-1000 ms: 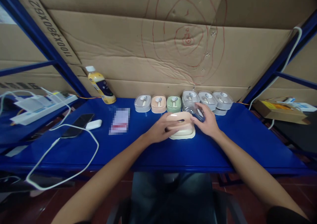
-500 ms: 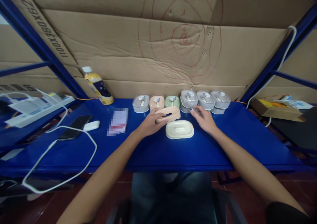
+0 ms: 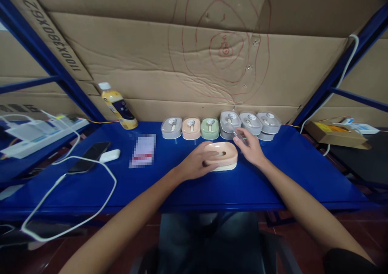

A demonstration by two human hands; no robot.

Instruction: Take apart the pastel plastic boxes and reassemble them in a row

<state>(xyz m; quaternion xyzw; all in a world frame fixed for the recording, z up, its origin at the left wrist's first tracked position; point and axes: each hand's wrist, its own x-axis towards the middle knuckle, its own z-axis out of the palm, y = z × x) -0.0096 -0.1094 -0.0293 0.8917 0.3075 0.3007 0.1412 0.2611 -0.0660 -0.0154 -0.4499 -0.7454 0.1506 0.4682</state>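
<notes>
My left hand (image 3: 197, 161) is closed around the left end of a pink oval dish (image 3: 230, 150) with a slot in its floor. The pink dish lies over the cream base tray (image 3: 227, 167), whose lower rim shows beneath it. Whether it is fully seated I cannot tell. My right hand (image 3: 250, 146), to the right of the dish, pinches a clear plastic piece (image 3: 238, 134), see-through and partly hidden by the fingers. Just behind that hand stands a stacked grey lidded soap box (image 3: 230, 122).
Along the cardboard wall stand a grey box (image 3: 171, 128), a pink box (image 3: 191, 128), a green box (image 3: 210, 128) and stacked grey boxes (image 3: 268, 122). Farther left are a yellow bottle (image 3: 121, 108), a blurred-out packet (image 3: 143, 150), a phone (image 3: 89, 157) and a looped white cable (image 3: 114, 189).
My left hand has moved the pink dish right and toward me, from behind the cream base tray to on top of it. My right hand stays almost in place with the clear piece.
</notes>
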